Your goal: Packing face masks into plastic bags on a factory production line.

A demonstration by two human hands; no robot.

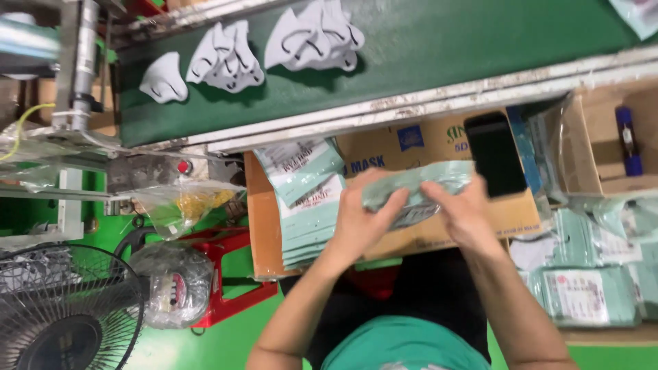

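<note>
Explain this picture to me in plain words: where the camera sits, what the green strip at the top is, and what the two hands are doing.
The single picture comes from a camera worn on a person's head, looking down over their own arms. The left hand and right hand together grip a pale green flat packet in clear wrapping, held above an open cardboard box.

The green strip is a conveyor belt with metal side rails. White face masks lie on it in small heaps.

A stack of similar green packets leans in the box's left side. A black phone rests on its far edge. More packets lie to the right, near another box holding a blue marker. On the left stand a red stool and a wire-guarded fan on the green floor.
</note>
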